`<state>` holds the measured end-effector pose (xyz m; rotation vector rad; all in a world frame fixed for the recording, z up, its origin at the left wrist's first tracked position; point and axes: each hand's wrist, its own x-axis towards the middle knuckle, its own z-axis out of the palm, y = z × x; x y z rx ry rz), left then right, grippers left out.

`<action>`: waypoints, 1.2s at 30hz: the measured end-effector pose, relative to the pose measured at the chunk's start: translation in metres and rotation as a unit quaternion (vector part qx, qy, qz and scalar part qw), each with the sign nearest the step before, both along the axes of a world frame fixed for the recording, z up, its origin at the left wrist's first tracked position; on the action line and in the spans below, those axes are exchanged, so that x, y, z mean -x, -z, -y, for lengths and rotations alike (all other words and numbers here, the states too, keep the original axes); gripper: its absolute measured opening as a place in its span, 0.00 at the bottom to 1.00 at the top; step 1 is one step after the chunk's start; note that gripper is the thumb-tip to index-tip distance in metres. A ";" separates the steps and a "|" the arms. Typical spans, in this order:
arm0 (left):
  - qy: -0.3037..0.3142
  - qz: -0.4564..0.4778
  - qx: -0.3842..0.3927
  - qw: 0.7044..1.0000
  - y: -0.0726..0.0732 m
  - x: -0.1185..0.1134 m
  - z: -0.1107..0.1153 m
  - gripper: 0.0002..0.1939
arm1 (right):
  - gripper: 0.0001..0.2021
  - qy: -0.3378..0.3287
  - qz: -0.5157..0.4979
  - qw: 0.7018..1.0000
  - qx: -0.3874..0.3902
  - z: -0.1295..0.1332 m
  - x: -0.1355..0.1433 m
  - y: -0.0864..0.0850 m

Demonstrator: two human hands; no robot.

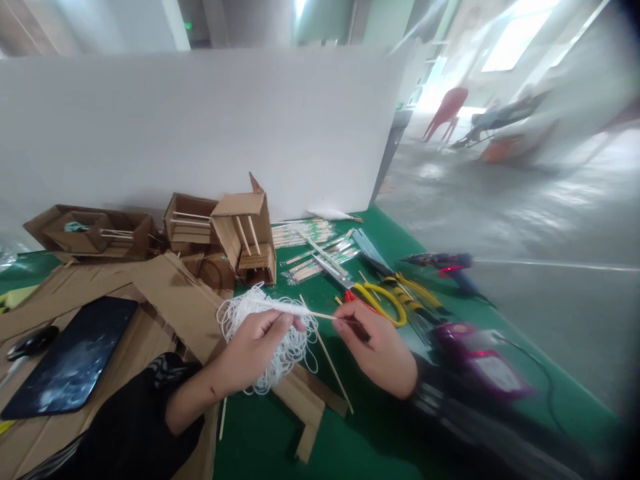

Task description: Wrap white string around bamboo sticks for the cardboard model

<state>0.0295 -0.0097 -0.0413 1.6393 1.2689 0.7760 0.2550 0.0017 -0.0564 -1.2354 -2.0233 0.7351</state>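
Note:
My left hand is closed around the white-wrapped part of a thin wooden stick. The bare end of that stick is pinched between the thumb and fingers of my right hand. White string lies in a loose, tangled heap beneath my left hand and the stick. Just below, a second thin stick lies slanted on the green table, beside strips of cut cardboard.
Cardboard box structures line the back left. Packaged sticks, scissors with yellow handles, pliers and a glue gun sit to the right, near a purple device with a cable. A black tablet lies on cardboard at left.

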 end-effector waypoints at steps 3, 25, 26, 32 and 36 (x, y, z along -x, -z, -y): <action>0.007 -0.003 -0.013 1.000 0.000 0.001 0.000 0.22 | 0.07 0.003 -0.002 1.000 0.020 0.000 0.000 0.001; -0.006 0.010 0.020 1.000 0.009 0.001 0.000 0.23 | 0.08 0.007 0.033 0.999 0.017 -0.002 -0.001 0.005; 0.000 0.008 0.014 1.000 0.008 0.001 0.000 0.23 | 0.08 0.017 0.034 0.999 0.017 -0.002 -0.001 0.005; 0.018 0.011 0.013 1.000 0.009 0.000 -0.002 0.22 | 0.09 -0.022 0.021 0.999 0.029 0.001 0.000 0.000; 0.019 0.025 0.012 0.999 0.009 0.000 -0.001 0.21 | 0.12 -0.052 0.033 0.998 -0.007 -0.002 0.000 -0.003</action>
